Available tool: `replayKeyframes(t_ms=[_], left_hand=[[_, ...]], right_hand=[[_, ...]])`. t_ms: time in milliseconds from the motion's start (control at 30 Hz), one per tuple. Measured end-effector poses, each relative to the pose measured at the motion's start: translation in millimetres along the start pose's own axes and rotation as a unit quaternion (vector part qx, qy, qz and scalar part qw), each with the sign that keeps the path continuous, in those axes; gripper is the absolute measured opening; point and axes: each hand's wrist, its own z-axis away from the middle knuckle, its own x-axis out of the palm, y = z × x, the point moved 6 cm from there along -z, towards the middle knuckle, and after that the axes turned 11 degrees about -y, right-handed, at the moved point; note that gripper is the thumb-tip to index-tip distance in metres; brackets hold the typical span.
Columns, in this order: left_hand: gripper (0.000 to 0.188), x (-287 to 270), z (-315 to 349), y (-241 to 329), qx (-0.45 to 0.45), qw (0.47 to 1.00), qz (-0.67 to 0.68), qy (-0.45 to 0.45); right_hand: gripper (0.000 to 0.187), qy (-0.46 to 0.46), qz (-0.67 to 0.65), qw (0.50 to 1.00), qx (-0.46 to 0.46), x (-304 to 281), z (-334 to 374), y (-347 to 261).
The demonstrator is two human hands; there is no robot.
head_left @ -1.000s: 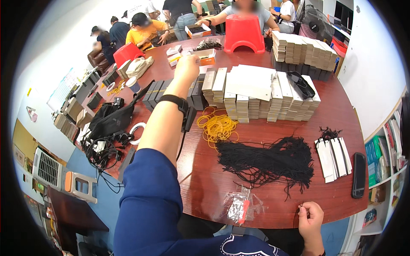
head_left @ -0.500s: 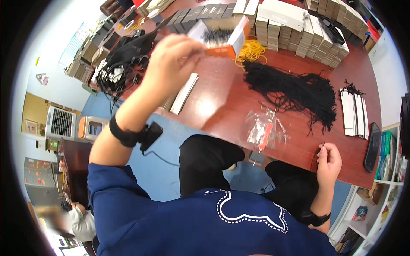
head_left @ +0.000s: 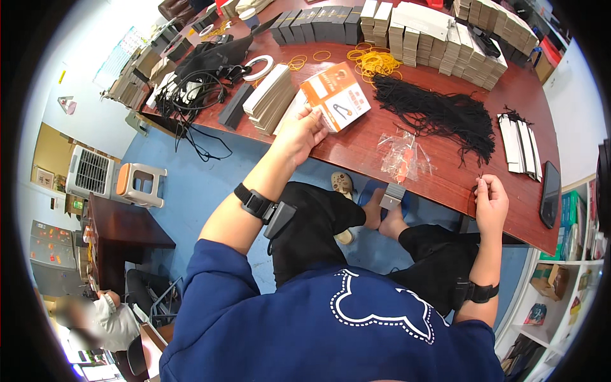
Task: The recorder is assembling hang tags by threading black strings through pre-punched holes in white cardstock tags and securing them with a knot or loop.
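My left hand [head_left: 303, 136] grips the near corner of an orange and white box [head_left: 337, 95] with a safety pin pictured on its upward face. The thumb and fingers are closed at its edge, and its contents are out of sight. At the table's right front edge, my right hand [head_left: 491, 198] is closed in a pinch on a thin black cord, of which only a short bit shows. Beyond it lies a thick bundle of black cords [head_left: 439, 118]. A crumpled clear plastic bag with a red piece in it [head_left: 403, 162] lies between the hands, near the table edge.
Stacks of card tags [head_left: 407, 48] and dark boxes [head_left: 318, 25] line the back, with yellow rubber bands [head_left: 375, 62] before them. Left are card stacks [head_left: 270, 99], a tape roll [head_left: 258, 67] and tangled cables [head_left: 191, 95]. Right lie white tags [head_left: 520, 146] and a phone [head_left: 550, 194].
My left hand has come down and nearer, from above the open box of pins to a grip on the box, whose printed face now shows. My right hand keeps its pinch.
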Motion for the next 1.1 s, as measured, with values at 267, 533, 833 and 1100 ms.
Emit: replayKeyframes(t_ms=[267,533,833,1100], left_hand=[[0.025,-6,-15,10,0.041,0.994,0.099,0.011],[0.020,9,-34,56,0.071,0.995,0.066,0.002],[0.017,75,-74,128,0.156,0.944,-0.290,-0.003],[0.014,180,-148,183,0.317,0.433,-0.842,0.052]], right_hand=[[0.010,0.018,-0.037,0.999,0.014,2,0,-1],[0.009,0.023,-0.011,1.000,-0.008,0,0,-2],[0.007,0.022,0.008,0.999,-0.027,-3,1,-10],[0.004,0.018,0.046,0.998,-0.029,-7,5,-26]])
